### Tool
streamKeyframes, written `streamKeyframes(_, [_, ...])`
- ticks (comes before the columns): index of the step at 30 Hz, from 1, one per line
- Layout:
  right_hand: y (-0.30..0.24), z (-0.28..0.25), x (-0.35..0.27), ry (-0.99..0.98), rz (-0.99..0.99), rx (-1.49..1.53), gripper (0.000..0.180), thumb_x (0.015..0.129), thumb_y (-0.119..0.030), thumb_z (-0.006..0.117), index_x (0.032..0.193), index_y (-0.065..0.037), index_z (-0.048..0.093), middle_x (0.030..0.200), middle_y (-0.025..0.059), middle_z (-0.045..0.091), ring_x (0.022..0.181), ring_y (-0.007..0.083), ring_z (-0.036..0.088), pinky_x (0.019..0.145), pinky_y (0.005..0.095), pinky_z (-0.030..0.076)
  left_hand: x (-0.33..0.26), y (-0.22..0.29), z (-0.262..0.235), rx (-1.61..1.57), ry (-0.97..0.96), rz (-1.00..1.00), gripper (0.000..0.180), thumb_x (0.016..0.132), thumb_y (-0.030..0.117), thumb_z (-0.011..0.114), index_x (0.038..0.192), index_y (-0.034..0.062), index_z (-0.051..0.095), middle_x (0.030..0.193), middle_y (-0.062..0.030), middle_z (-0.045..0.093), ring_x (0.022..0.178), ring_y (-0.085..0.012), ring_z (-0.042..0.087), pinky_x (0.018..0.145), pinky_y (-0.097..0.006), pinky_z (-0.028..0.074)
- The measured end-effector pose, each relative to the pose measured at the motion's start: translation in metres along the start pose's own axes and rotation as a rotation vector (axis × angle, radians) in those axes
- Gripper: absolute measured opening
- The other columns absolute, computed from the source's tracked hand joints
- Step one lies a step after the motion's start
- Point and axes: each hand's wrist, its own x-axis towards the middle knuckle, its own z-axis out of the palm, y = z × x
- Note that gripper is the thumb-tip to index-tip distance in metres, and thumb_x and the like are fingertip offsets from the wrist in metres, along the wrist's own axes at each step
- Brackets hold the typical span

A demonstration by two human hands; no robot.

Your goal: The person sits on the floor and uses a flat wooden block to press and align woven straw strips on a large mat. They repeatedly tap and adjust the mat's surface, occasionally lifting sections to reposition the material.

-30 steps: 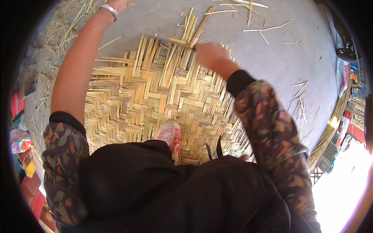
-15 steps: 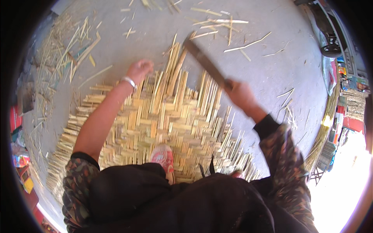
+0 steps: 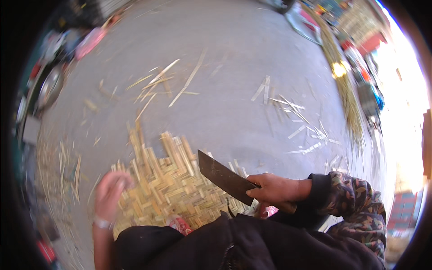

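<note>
A broad, dark cleaver-like knife [image 3: 225,177] is gripped by the handle in my right hand [image 3: 274,190], its blade pointing left and away over the mat's right part. The woven mat of pale split strips [image 3: 180,198] lies on the floor by my feet, with loose strip ends sticking out along its far edge. My left hand [image 3: 110,191] is beside the mat's left edge, its fingers smeared by motion. A bracelet [image 3: 103,223] circles that wrist. My shoe [image 3: 178,224] stands on the mat.
Cut strips [image 3: 157,85] lie scattered on the grey floor [image 3: 234,112] beyond the mat, with more offcuts [image 3: 310,135] at the right. A long bundle of thin stalks [image 3: 344,90] lies along the right side. Assorted goods and a round metal basin [image 3: 51,87] line the left.
The view has swung, so more floor shows ahead. My right hand has drawn the knife back toward my body, and my left hand has pulled back to the left from the mat's far edge.
</note>
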Motion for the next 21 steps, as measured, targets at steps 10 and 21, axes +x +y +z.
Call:
streamKeyframes(10, [0.034, -0.016, -0.073, -0.007, 0.044, 1.036, 0.016, 0.093, -0.014, 0.055, 0.099, -0.001, 0.048, 0.072, 0.0062, 0.057, 0.066, 0.0143, 0.057, 0.059, 0.0266, 0.047, -0.089, 0.105, 0.077, 1.228, -0.572, 0.581, 0.035, 0.07, 0.034, 0.076, 0.096, 0.0128, 0.065, 0.099, -0.0054, 0.064, 0.1, -0.0267, 0.062, 0.091, -0.048, 0.043])
streamKeyframes(21, [0.024, -0.024, -0.081, 0.07, 0.164, 1.266, 0.055, 0.083, -0.006, 0.052, 0.136, 0.002, 0.038, 0.076, 0.01, 0.05, 0.053, 0.017, 0.049, 0.048, 0.0268, 0.042, -0.073, 0.089, 0.041, 1.055, -0.422, 0.337, 0.034, 0.078, 0.033, 0.069, 0.096, 0.005, 0.061, 0.096, -0.0122, 0.065, 0.099, -0.0346, 0.064, 0.088, -0.046, 0.047])
